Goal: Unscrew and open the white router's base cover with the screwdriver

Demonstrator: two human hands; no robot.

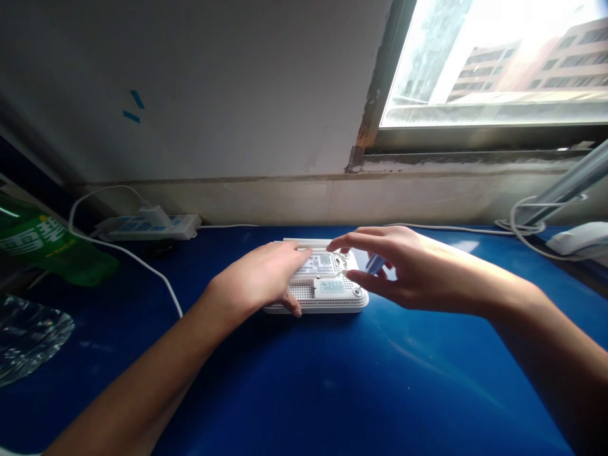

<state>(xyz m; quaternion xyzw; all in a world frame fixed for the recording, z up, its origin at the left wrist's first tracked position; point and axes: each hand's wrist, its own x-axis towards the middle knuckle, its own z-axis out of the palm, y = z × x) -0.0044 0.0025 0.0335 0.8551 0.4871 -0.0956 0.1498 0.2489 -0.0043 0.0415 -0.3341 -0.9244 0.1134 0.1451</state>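
Observation:
A white device (331,289) with a perforated face, printed labels and round feet lies on the blue table in front of me. My left hand (266,273) grips its left end, fingers over the top and thumb at the near edge. My right hand (387,266) hovers at the device's right end, thumb and index finger apart near a round foot. A small bluish object (375,263) is tucked under the curled fingers of my right hand; its full shape is hidden.
A white power strip (185,227) with a plugged-in cable lies at the back left. Beside it stand a green bottle (33,240) and a clear plastic bottle (33,335). At the right, a white cable winds round a metal pole (565,180). A wall and window are behind the table (304,392).

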